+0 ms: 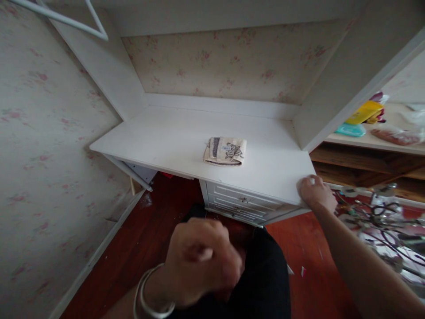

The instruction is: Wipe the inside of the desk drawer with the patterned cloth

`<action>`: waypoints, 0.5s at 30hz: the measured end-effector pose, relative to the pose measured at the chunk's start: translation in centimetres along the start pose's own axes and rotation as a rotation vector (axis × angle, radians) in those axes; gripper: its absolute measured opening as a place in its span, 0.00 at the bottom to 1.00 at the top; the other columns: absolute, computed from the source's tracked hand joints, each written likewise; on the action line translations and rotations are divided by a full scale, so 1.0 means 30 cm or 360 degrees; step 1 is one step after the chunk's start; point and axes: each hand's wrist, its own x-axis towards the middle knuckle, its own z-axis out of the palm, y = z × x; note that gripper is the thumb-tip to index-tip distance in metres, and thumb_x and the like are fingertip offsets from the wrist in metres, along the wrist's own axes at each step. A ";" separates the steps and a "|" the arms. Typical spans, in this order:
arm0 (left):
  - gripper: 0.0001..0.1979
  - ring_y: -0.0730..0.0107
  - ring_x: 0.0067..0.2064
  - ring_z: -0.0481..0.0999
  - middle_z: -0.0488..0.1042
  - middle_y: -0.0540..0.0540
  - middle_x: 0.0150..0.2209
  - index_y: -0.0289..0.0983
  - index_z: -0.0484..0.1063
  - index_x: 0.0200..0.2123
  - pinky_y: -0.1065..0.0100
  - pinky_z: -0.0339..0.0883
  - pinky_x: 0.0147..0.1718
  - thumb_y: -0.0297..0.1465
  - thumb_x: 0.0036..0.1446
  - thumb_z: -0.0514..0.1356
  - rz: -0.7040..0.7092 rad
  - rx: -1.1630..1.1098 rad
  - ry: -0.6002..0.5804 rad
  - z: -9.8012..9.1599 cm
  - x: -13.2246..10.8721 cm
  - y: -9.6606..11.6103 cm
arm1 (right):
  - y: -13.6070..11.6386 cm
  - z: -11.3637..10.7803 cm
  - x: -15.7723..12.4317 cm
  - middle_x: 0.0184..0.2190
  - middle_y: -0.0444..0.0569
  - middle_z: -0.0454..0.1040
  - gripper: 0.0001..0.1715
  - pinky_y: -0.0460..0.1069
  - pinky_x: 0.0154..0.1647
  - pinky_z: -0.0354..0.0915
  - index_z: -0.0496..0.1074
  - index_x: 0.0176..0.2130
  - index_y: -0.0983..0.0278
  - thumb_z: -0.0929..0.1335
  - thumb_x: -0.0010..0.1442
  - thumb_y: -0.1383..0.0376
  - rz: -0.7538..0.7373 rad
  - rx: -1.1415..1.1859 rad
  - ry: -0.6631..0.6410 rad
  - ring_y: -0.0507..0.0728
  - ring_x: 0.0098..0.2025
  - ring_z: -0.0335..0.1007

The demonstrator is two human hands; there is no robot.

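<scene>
A white desk (172,133) stands before me with a folded cloth (226,151) on its top. The cloth is cream with dark print and a dark stripe, and neither hand touches it. My right hand (317,192) grips the desk's right front corner, fingers curled at the edge. In front of my body, apart from the desk, my left hand (206,259) is raised in a loose fist, slightly blurred. I make out nothing in its curled fingers. Pale bracelets (142,292) circle the left wrist.
Under the desk's right part is a drawer unit (239,201). A chandelier with curved metal arms (388,226) lies close to my right forearm. Behind it, a shelf (378,142) bears bagged items and a yellow packet (365,112). A white metal frame (76,22) hangs upper left.
</scene>
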 end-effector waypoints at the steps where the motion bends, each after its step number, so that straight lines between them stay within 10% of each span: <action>1: 0.07 0.75 0.17 0.64 0.71 0.51 0.19 0.51 0.79 0.30 0.67 0.59 0.15 0.44 0.51 0.64 -0.0038 -0.0024 0.0028 -0.001 0.056 -0.042 | 0.000 0.001 0.003 0.59 0.62 0.61 0.33 0.64 0.51 0.61 0.55 0.63 0.54 0.48 0.65 0.48 0.0013 0.0032 0.0034 0.73 0.57 0.63; 6: 0.17 0.71 0.29 0.74 0.76 0.48 0.30 0.39 0.76 0.37 0.68 0.70 0.30 0.46 0.60 0.56 -0.0105 0.0652 0.0279 -0.085 0.342 -0.298 | 0.000 0.004 0.013 0.58 0.62 0.64 0.32 0.66 0.51 0.63 0.59 0.61 0.54 0.52 0.64 0.48 0.0016 0.0111 0.0094 0.75 0.56 0.65; 15: 0.38 0.53 0.64 0.56 0.60 0.37 0.63 0.33 0.58 0.62 0.56 0.49 0.63 0.47 0.53 0.60 0.0553 0.2081 -0.0287 -0.051 0.655 -0.513 | 0.002 0.007 0.027 0.58 0.62 0.64 0.33 0.67 0.51 0.62 0.60 0.61 0.54 0.53 0.63 0.46 0.0045 0.0155 0.0104 0.76 0.56 0.64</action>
